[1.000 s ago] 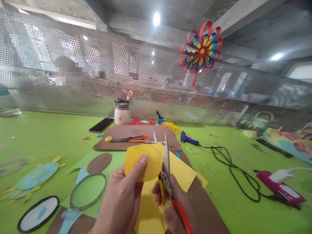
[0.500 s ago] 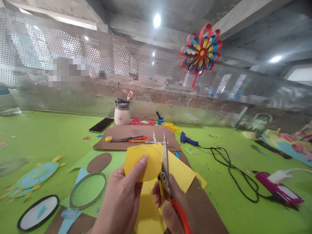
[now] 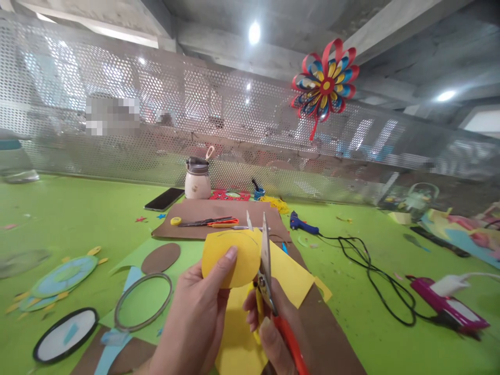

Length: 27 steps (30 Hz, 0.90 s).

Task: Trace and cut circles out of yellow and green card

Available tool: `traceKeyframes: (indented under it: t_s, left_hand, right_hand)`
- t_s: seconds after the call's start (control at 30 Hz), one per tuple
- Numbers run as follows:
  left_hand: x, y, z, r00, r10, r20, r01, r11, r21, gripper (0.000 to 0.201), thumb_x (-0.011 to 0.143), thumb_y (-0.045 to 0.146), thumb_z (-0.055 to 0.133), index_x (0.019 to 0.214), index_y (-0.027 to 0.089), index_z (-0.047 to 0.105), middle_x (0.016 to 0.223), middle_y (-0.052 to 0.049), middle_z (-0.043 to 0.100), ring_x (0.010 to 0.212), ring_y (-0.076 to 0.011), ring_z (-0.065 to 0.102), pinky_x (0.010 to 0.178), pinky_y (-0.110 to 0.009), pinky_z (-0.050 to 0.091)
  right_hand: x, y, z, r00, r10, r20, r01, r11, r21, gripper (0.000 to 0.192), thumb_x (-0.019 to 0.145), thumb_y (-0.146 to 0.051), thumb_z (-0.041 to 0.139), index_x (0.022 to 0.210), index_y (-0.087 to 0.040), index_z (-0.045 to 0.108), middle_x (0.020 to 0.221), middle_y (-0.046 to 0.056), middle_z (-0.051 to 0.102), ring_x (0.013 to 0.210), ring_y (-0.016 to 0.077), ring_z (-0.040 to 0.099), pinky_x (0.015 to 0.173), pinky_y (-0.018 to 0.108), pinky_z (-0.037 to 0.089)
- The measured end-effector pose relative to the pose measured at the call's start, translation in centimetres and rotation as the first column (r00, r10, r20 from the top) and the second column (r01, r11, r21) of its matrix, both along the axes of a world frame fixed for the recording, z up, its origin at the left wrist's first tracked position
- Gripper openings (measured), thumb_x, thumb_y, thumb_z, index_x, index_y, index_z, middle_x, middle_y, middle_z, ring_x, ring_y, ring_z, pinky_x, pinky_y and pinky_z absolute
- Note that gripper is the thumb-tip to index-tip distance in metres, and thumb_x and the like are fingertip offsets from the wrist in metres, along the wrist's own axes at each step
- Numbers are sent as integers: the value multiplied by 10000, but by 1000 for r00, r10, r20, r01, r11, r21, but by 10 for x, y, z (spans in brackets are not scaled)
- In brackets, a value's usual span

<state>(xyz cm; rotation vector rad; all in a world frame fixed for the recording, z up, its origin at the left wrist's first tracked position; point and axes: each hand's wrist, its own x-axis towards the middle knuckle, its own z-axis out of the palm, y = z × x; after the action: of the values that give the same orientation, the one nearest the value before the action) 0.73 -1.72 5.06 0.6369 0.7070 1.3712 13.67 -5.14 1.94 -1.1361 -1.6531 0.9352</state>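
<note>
Between the thumb and fingers of my left hand (image 3: 205,307) is a yellow paper piece (image 3: 221,260), rounded along its lower edge, with a curved pencil line near its top. My right hand (image 3: 275,328) is closed around the handles of the scissors (image 3: 267,271), red on one side and yellow on the other. Their blades point up and stand apart at the paper's right edge. Below and behind the hands lie more yellow paper sheets (image 3: 291,273) on brown paper (image 3: 324,323). The fingers of my left hand behind the paper are hidden.
Left are a brown paper disc (image 3: 161,258), a grey ring (image 3: 143,302), a black-rimmed oval (image 3: 65,335) and a blue-green paper turtle (image 3: 64,278). Farther back stand a bottle (image 3: 197,179) and a phone (image 3: 164,199). A blue glue gun (image 3: 303,224) trails its cord to a power strip (image 3: 449,304) on the right.
The yellow paper has tilted slightly in my left hand and sits a little to the right. The scissors keep nearly the same pose, blades still apart. The whole view has shifted slightly.
</note>
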Motion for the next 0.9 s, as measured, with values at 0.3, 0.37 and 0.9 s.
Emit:
traceKeyframes:
  t_s: [0.3, 0.37, 0.9]
  left_hand:
    - [1, 1, 0, 1000, 0, 24, 0, 1000, -5, 184, 729, 190, 748, 911, 165, 749, 879, -44, 750, 829, -225, 688, 632, -228, 538]
    - [1, 1, 0, 999, -9, 30, 9, 1000, -8, 172, 745, 218, 743, 910, 169, 748, 866, -43, 751, 814, -217, 690, 630, -227, 538]
    - [1, 0, 6, 1000, 16, -5, -16, 999, -38, 182, 688, 212, 762, 861, 160, 742, 856, -70, 762, 780, -258, 704, 594, -261, 543]
  right_hand:
    - [-4, 12, -36, 984, 22, -177, -24, 1000, -14, 643, 790, -782, 405, 1103, -230, 507, 830, 30, 524, 647, 164, 498, 579, 294, 439]
    - [-4, 12, -39, 984, 26, -179, -27, 1000, -5, 627, 796, -775, 405, 1090, -229, 497, 825, 27, 515, 641, 160, 487, 569, 285, 428]
    - [-3, 7, -26, 986, 44, -161, -44, 999, 3, 592, 831, -744, 373, 1125, -244, 489, 776, 11, 491, 617, 160, 471, 545, 277, 399]
